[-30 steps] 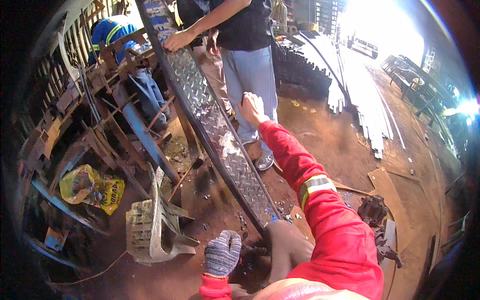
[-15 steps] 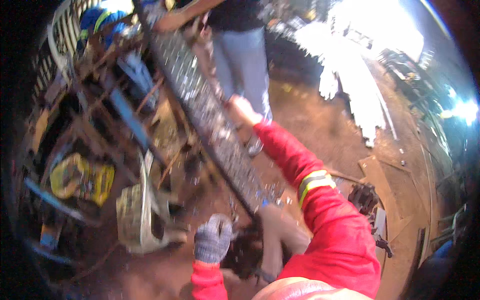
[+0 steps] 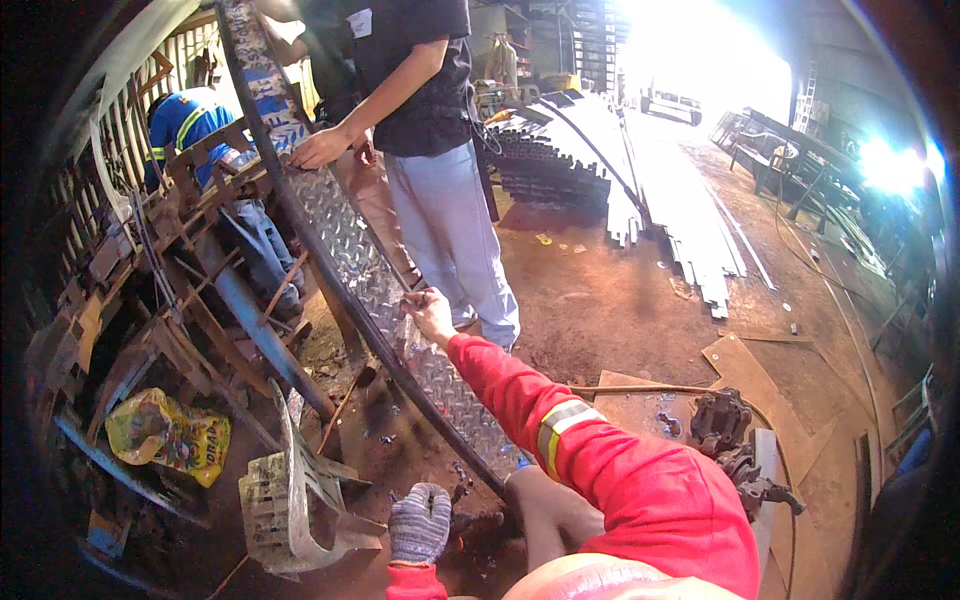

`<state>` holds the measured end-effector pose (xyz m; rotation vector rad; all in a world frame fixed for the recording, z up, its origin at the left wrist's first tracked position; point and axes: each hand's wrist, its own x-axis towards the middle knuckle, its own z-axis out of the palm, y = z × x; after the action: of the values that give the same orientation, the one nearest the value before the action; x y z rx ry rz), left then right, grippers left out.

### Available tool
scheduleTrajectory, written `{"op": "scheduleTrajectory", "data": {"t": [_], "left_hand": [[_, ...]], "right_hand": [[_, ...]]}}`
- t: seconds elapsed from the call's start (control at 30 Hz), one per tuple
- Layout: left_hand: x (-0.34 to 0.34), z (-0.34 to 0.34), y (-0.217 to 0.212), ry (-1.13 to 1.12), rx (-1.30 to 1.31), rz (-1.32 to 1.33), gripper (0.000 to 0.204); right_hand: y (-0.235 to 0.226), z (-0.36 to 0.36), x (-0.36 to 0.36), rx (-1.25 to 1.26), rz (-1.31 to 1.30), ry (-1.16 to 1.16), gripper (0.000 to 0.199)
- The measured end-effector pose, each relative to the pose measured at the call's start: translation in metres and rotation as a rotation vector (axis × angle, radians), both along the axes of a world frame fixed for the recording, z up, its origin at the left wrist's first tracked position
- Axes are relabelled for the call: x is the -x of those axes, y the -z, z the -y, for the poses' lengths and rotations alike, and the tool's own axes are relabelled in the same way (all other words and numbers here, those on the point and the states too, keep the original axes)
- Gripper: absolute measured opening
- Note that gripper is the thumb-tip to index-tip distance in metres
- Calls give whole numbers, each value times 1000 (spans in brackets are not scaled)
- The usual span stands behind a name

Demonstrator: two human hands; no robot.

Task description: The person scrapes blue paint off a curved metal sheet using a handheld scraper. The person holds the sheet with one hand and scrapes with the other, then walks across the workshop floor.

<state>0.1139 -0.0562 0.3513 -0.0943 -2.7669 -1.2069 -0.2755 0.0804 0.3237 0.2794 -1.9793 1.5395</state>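
Note:
A long metal tread plate (image 3: 370, 260) with a raised pattern and a dark edge slants across the view, from upper left down to my knees. My right hand (image 3: 430, 316), bare below a red sleeve, is at the plate's right edge with the fingers pinched together. A thin dark piece shows by its fingertips, too small to name. My left hand (image 3: 420, 522), in a grey knitted glove, is low and left of the plate's near end. Its fingers are curled, and whether they hold anything is hidden. A co-worker's hand (image 3: 318, 148) rests on the plate's far part.
A broken pale plastic chair (image 3: 285, 500) lies left of my left hand. Beyond it are a yellow bag (image 3: 170, 437) and a tangle of steel frames (image 3: 225, 300). Stacked metal tubes (image 3: 550, 155) lie at the back, and a rusty mechanical part (image 3: 720, 420) is at my right.
The view has tilted up and steadied. My right hand now appears lower and further left, still at the plate's edge. My left hand stays curled in nearly the same spot.

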Motion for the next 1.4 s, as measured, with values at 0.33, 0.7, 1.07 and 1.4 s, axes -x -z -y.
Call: {"op": "scheduleTrajectory", "data": {"t": [0.33, 0.7, 1.07, 1.4], "left_hand": [[-11, 12, -1, 26, 1, -131, 18], [-15, 15, -1, 39, -100, -58, 14], [-11, 10, 7, 9, -144, 21, 15], [-10, 10, -1, 23, -90, -13, 12]], "right_hand": [[17, 1, 22, -183, -305, 64, 13], [19, -12, 16, -41, -19, -32, 14], [-11, -1, -7, -500, -103, 186, 21], [-27, 2, 10, -941, -183, 151, 19]]}}
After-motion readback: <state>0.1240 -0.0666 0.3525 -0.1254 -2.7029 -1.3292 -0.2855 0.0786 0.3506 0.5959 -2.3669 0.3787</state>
